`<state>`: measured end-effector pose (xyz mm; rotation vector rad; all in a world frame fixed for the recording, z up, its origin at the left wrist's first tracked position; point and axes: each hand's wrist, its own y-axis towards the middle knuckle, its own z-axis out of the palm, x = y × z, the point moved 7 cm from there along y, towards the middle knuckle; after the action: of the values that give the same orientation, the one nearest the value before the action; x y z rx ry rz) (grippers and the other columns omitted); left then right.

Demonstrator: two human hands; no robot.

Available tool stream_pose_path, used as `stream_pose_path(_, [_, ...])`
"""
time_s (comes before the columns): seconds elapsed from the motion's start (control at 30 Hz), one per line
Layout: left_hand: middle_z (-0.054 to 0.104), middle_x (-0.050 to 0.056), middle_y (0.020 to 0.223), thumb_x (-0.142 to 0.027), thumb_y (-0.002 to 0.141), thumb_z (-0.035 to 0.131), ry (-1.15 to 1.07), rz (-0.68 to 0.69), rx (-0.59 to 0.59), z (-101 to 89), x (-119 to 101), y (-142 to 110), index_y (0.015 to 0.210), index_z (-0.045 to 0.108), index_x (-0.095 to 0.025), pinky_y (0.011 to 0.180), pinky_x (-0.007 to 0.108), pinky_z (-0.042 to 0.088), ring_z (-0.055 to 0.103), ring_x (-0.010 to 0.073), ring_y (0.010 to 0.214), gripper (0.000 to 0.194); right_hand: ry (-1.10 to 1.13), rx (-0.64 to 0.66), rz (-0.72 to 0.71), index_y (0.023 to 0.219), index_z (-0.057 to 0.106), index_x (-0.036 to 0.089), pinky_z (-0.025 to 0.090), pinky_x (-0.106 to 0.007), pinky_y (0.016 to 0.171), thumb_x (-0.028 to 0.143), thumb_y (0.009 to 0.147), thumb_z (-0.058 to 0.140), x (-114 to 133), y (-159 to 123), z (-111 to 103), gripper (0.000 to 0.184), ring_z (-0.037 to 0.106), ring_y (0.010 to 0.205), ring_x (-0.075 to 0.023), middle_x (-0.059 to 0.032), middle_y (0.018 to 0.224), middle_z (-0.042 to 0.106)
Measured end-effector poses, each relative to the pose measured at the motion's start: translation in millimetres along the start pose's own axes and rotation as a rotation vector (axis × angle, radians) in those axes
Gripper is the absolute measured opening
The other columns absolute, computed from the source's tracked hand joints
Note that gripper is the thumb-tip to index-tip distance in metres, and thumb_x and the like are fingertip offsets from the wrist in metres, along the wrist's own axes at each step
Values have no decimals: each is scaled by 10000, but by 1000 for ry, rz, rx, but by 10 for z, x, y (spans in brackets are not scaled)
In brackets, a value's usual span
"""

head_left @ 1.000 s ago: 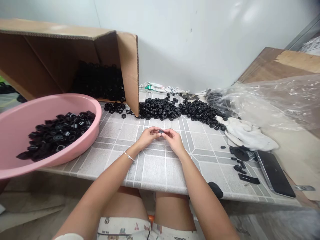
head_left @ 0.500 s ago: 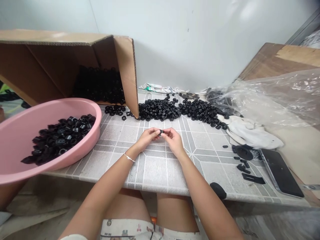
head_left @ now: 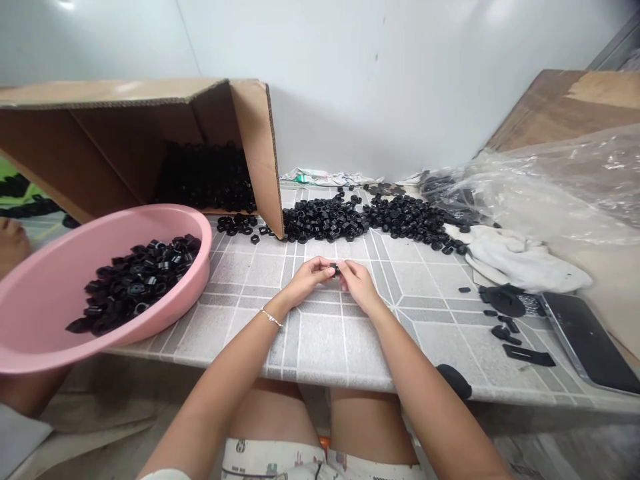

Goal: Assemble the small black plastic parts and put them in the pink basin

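Observation:
A small black plastic nut is pinched between the fingertips of both my hands, just above the table's middle. My left hand grips it from the left, thumb and forefinger closed on it. From the right, my right hand closes its thumb and fingers on the same nut, covering much of it. Beyond my hands lie two adjoining heaps of black nuts, a left heap and a right heap.
A pink basin with black nuts overhangs the table edge at left. Behind it a cardboard box lies on its side, nuts inside. At right are white gloves, a phone and plastic sheeting. Another person's hand shows far left.
The view has turned slightly left, so the table's contents appear farther right. My fingers have shifted a little around the nut, still pinched between both hands. More of the other person's hand shows.

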<state>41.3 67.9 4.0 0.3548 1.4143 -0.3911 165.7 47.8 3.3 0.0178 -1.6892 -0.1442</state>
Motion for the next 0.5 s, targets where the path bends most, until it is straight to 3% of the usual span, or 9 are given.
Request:
stream_pose_path(0.1, [647, 48, 938, -411, 696, 750, -26, -13, 8, 3, 28, 17, 973, 632, -140, 797, 276, 424, 576, 135, 820, 405, -40, -129, 25, 509, 464, 222, 389, -288, 494, 740, 791, 425, -61, 2, -49, 591, 444, 426, -135, 24, 414, 437])
stream_pose_path(0.17, [646, 53, 987, -381, 690, 762, -90, -27, -22, -23, 54, 32, 986, 633, -145, 818, 288, 432, 588, 137, 834, 400, 76, -165, 51, 603, 525, 221, 423, -293, 514, 743, 790, 416, -103, 17, -63, 566, 498, 460, -144, 18, 484, 492])
stream_pose_path(0.27, [645, 57, 1012, -317, 648, 802, -235, -38, -66, -62, 87, 50, 959, 621, -140, 868, 323, 448, 609, 147, 867, 400, 308, -113, 64, 885, 626, 238, 513, -319, 643, 662, 764, 537, -107, 52, -28, 450, 627, 659, -159, -21, 813, 649])
stream_pose_path(0.33, [651, 62, 1002, -284, 641, 810, -292, -38, -82, -79, 95, 55, 946, 612, -134, 893, 347, 455, 618, 156, 886, 394, 402, -51, 72, 975, 642, 252, 535, -354, 768, 588, 722, 632, -84, 62, 13, 421, 656, 802, -177, -37, 1002, 666])
stream_pose_path(0.4, [658, 64, 984, -274, 653, 805, -298, -42, -97, -97, 100, 56, 940, 607, -129, 895, 356, 458, 622, 152, 875, 377, 441, 5, 75, 934, 657, 240, 529, -390, 853, 543, 686, 688, -60, 60, 50, 393, 659, 860, -199, -44, 1006, 685])
stream_pose_path(0.5, [663, 61, 967, -279, 665, 800, -283, -54, -112, -117, 111, 57, 935, 602, -124, 878, 342, 457, 623, 140, 847, 369, 483, 29, 75, 709, 599, 219, 524, -422, 894, 519, 670, 719, -57, 53, 58, 325, 671, 841, -213, -36, 868, 708])
